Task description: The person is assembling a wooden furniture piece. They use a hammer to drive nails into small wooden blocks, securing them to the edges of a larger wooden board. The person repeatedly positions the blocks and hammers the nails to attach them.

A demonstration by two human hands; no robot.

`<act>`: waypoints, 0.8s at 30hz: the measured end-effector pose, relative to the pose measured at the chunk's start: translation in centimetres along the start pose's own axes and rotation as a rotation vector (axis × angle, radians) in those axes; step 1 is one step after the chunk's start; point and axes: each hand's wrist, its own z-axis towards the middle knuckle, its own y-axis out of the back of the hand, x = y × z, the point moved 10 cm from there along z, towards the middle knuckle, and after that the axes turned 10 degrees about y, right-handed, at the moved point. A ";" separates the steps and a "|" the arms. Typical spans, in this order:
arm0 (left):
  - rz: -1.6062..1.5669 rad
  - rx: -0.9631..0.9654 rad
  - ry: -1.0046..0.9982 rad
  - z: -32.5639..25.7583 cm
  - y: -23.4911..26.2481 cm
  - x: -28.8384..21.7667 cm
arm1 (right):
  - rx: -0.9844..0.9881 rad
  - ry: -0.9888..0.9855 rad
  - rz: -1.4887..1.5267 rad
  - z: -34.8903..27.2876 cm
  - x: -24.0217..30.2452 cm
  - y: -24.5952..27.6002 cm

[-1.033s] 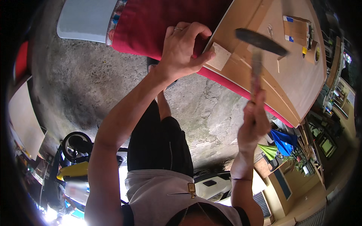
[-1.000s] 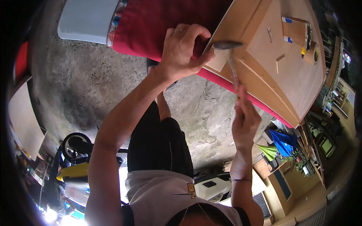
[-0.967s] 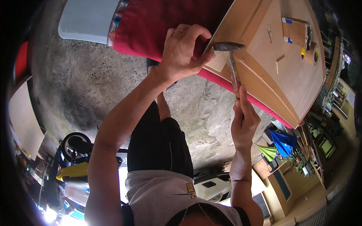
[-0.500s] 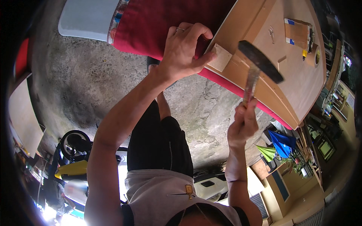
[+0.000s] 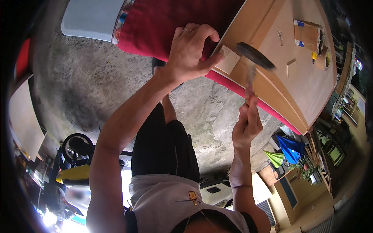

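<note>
Overhead, the left hand (image 5: pixel 190 52) is pinching a small wooden block (image 5: pixel 228 59) against the edge of the plywood board (image 5: pixel 307 73). Its fingertips are hidden behind the board's rim. The right hand (image 5: pixel 246 124) is gripping a hammer (image 5: pixel 252 66), raised just beside the block; motion blur is obscuring the head's outline.

wood block (image 5: pixel 228 59) on board (image 5: pixel 311 77) edge | hammer (image 5: pixel 254 56) just right (raised) | cloth (image 5: pixel 171 23) left of board
</note>
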 end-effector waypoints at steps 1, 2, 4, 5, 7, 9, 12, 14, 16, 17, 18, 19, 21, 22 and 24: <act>0.001 0.005 -0.002 0.0 -0.1 0.0 | 0.017 0.050 -0.006 0.1 0.3 -0.4; 0.003 0.011 -0.004 0.0 -0.1 0.0 | 0.033 0.100 -0.012 0.2 0.6 -0.8; 0.008 0.009 -0.006 0.0 -0.1 0.0 | 0.213 -0.063 -0.017 -0.2 -0.8 -2.4; 0.009 0.005 -0.006 -0.1 -0.1 0.0 | 0.173 -0.060 -0.037 0.1 -0.4 -1.7; 0.021 0.003 -0.006 -0.2 0.1 0.1 | 0.092 -0.051 -0.063 0.8 0.3 -0.6; 0.016 0.006 -0.009 -0.1 0.0 -0.1 | -0.008 0.073 -0.052 0.8 1.0 -0.4; 0.022 0.022 0.000 0.1 -0.3 0.3 | 0.225 -0.129 -0.012 -0.4 -1.1 -2.7; 0.013 0.023 0.008 0.0 -0.1 0.4 | 0.149 -0.037 -0.044 0.1 -0.1 -1.7; -0.002 0.025 0.005 0.0 -0.2 0.2 | 0.051 0.055 -0.056 0.8 0.6 -1.0; -0.005 0.022 -0.002 0.1 -0.2 0.0 | -0.001 0.100 -0.046 1.0 1.0 -0.7; -0.008 0.017 -0.007 0.1 -0.1 -0.1 | 0.002 0.151 -0.047 1.0 1.0 -1.1; -0.003 0.014 -0.009 0.0 -0.1 -0.1 | 0.048 0.095 -0.056 0.7 0.4 -1.6; 0.011 0.008 -0.013 0.0 -0.1 0.1 | 0.098 0.029 -0.065 0.4 0.0 -1.6; 0.011 0.007 -0.007 0.0 -0.1 0.2 | 0.098 0.018 -0.060 0.7 0.3 -1.1; 0.004 0.007 0.000 0.2 -0.2 0.1 | 0.054 0.038 -0.036 1.2 0.3 -0.8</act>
